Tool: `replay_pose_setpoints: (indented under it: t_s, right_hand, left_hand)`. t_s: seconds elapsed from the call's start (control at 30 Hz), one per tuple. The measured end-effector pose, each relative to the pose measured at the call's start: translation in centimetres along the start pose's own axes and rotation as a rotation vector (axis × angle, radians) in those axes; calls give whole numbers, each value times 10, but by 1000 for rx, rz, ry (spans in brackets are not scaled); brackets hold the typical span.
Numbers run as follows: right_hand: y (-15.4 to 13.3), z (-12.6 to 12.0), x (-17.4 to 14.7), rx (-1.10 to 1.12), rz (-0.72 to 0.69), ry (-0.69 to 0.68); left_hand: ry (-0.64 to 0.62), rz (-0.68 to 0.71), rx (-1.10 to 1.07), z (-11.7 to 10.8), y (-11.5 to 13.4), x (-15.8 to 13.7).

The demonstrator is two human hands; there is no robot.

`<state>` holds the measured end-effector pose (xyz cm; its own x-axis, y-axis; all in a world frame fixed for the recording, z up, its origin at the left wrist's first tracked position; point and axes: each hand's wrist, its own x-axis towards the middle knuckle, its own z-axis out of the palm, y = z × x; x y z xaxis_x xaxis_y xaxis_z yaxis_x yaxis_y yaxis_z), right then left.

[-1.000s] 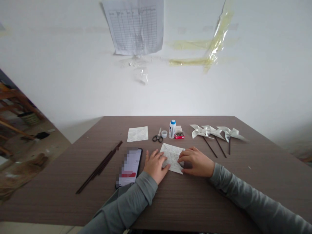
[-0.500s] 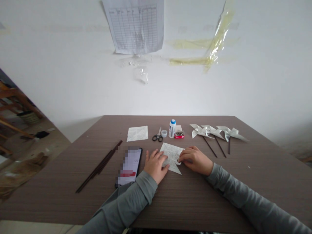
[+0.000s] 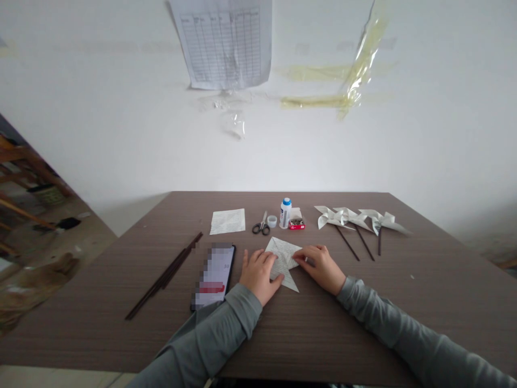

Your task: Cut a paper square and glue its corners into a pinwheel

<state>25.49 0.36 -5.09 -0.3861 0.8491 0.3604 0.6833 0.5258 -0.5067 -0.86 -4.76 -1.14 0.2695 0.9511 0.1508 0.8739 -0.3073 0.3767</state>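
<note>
A sheet of printed paper [image 3: 287, 276] with cut corners lies flat on the table before me. My left hand [image 3: 260, 275] rests on its left side, fingers spread and pressing it down. At the paper's right edge, my right hand [image 3: 321, 267] pinches a corner between thumb and fingertips. Beyond the paper are black-handled scissors [image 3: 262, 228], a small clear cup [image 3: 272, 221], a white bottle with a blue cap [image 3: 285, 214] and a red box of small metal pieces [image 3: 297, 224].
A phone [image 3: 214, 275] lies left of my left hand, with several dark sticks [image 3: 163, 280] farther left. Another paper sheet [image 3: 227, 221] is at the back. Three paper pinwheels on sticks [image 3: 349, 220] lie back right. The table [image 3: 404, 307] meets a white wall.
My right hand has moved slightly left, bringing the pinched corner inward over the sheet. My left hand has stayed almost in place, its thumb a little farther right.
</note>
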Motion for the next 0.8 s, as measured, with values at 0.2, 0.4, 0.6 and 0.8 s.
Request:
replay_pose_setpoints:
  t_s: [0.2,0.4,0.6,0.8]
  right_hand:
    - [-7,-3,-3,-63,-75,-13]
    - [-9,-3,-3,-127,-101,-21]
    - [-11,-2,-3,-144,-91,-32]
    - [-11,-3,-3,-137,-91,-15]
  left_hand:
    - [-9,14,6,-3,3,-1]
    - [-7,17,15,-7,9,0]
    - [-20,37,27,-7,7,-1]
    - [3,56,40,-3,2,-3]
